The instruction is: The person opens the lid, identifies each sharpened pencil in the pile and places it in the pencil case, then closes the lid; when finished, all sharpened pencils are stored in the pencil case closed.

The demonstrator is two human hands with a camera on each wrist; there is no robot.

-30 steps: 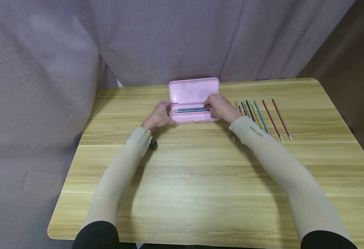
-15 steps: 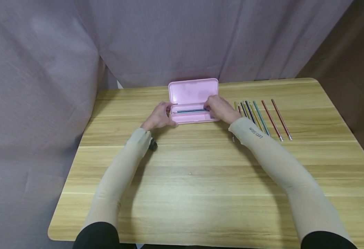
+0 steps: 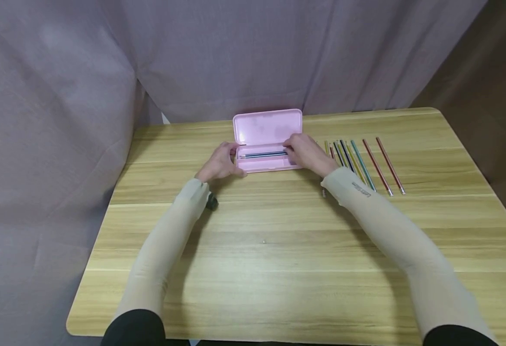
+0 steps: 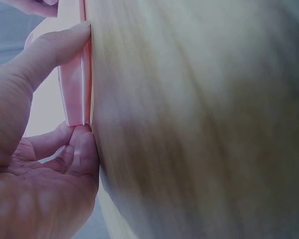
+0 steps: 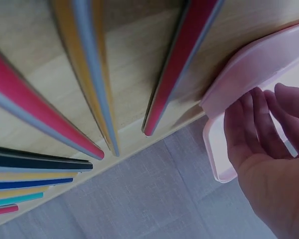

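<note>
Right hand (image 3: 307, 151) has barely shifted over the last second: I see its relaxed fingers resting at the right end of the open pink pencil case (image 3: 267, 144) on the bench (image 3: 279, 240), gripping nothing. Left hand (image 3: 220, 162) stays pinching the case's left end, so the pencils (image 3: 263, 154) inside look settled.

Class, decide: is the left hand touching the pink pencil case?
Touching. The left wrist view shows the left hand with fingertips against the pink pencil case edge.

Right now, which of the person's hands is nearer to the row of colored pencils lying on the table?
The right hand. It rests at the right end of the open pink case, just beside the pencils. The left hand holds the case's far left end.
</note>
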